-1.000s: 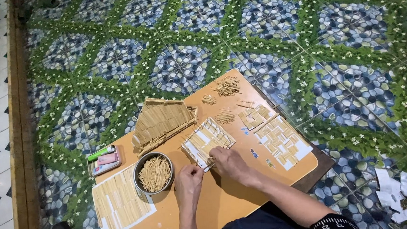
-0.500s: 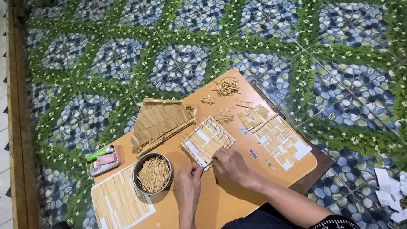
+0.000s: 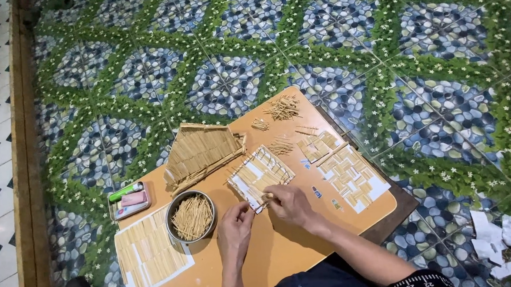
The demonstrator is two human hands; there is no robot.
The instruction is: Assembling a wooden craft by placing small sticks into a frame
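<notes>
Nearest the camera, two forearms are reaching up from the bottom edge over a light brown board (image 3: 285, 258) that is lying on the patterned tile floor (image 3: 331, 34). The left hand (image 3: 235, 226) is curling its fingers toward the near corner of a small stick panel (image 3: 261, 175), its fingertips touching or almost touching that corner; whether they are gripping it I cannot tell. The right hand (image 3: 291, 204) is resting just beside it, thumb and forefinger pinching a thin stick at the panel's near edge. The panel, a flat grid of pale sticks on white paper, is lying near the middle of the board, right in front of both hands. To the left of the hands a round metal tin (image 3: 190, 217) is sitting full of loose sticks, and beyond its left side a paper sheet (image 3: 150, 254) lined with sticks is overhanging the board's near left corner. A little farther left a green tube and a pink case (image 3: 129, 198) are lying together. Behind the tin a sloped roof piece (image 3: 200, 153) made of sticks is leaning. To the right a larger sheet with stick pieces (image 3: 347, 173) is lying flat. At the far edge a small pile of sticks (image 3: 283, 108) is scattered. White paper scraps (image 3: 494, 244) are lying on the floor at far right.
</notes>
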